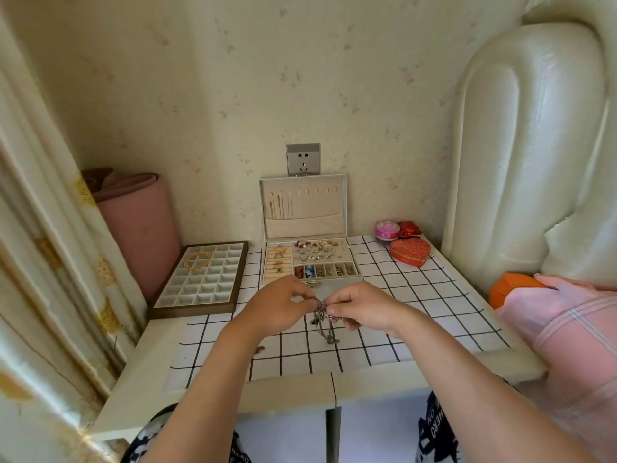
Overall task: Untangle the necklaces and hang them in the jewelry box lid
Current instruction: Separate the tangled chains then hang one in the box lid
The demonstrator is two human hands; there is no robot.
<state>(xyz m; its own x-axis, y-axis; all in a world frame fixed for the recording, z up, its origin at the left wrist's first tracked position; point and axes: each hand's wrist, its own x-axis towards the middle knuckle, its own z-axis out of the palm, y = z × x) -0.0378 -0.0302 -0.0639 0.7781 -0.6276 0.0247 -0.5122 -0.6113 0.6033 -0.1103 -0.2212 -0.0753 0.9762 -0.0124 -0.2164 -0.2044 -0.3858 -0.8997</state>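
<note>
centre: box (310,262) on table (143,379), lid (303,208) upright behind | left of box: tray (200,277) | right of box: heart tin (410,251) | lower centre, before box: necklaces (322,312)

A tangled clump of silver-toned metal necklaces (321,310) before a cream rectangular jewelry box lid (344,208).
The clump is pinched between the left hand (280,309) and the right hand (360,309), loose ends dangling below. The lid stands open and upright behind, with thin gold chains (279,206) hanging from its leftmost hooks.

A home bedroom: a padded headboard (521,145) rises right of the right hand (360,307), a curtain (40,228) hangs left of the left hand (278,307).
</note>
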